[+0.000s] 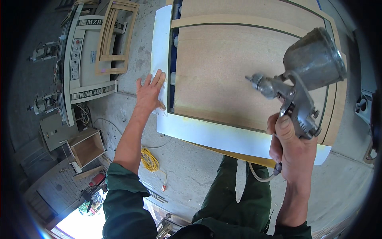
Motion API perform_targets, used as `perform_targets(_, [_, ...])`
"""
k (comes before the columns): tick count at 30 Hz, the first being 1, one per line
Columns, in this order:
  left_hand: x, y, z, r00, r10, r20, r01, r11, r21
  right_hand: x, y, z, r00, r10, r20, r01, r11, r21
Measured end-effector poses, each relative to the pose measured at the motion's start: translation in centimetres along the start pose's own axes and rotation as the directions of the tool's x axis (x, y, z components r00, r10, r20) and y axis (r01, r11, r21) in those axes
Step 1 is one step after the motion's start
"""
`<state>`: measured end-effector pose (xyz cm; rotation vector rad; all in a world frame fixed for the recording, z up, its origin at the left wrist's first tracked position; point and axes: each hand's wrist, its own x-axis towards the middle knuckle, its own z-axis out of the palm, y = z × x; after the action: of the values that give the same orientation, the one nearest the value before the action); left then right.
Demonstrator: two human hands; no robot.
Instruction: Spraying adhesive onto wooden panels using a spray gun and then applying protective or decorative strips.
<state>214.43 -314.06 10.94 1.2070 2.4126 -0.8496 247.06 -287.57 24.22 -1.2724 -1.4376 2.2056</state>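
My right hand (294,149) grips a metal spray gun (295,101) by its handle. A dented grey cup (312,59) sits on top of the gun, whose nozzle points left over a light brown wooden panel (227,71). From the bottom of the handle hangs a pale air hose (258,178). My left hand (149,95) is open, fingers spread, at the white strip (160,44) along the panel's left side; it appears to touch it. Another white strip (215,129) runs along the near side. Wooden frame bars (238,20) cross the panel's far part.
A woodworking machine (85,55) stands at the left, with a slim wooden frame (105,51) leaning by it. An open wooden box (88,148) and a coiled yellow cable (149,160) are on the lower left. A fan (90,199) stands beyond them. My legs (217,187) are close to the near edge.
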Motion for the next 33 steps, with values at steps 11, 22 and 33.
perform_targets(11, [0.1,-0.4,0.4,0.999,0.017,-0.034,-0.018,0.999,-0.031,-6.5,2.2,-1.7,0.942,0.312,0.123,-0.316,0.949,0.011])
perform_targets(22, [-0.7,-1.0,0.3,0.998,0.011,-0.069,-0.013,0.999,-0.035,-11.7,4.8,-6.2,0.927,0.318,0.197,-0.321,0.947,-0.018])
perform_targets(33, [-7.3,2.2,5.5,0.942,-0.025,-0.335,-0.061,0.968,-0.244,-16.1,6.9,-8.1,0.941,0.317,-0.115,-0.304,0.945,0.120])
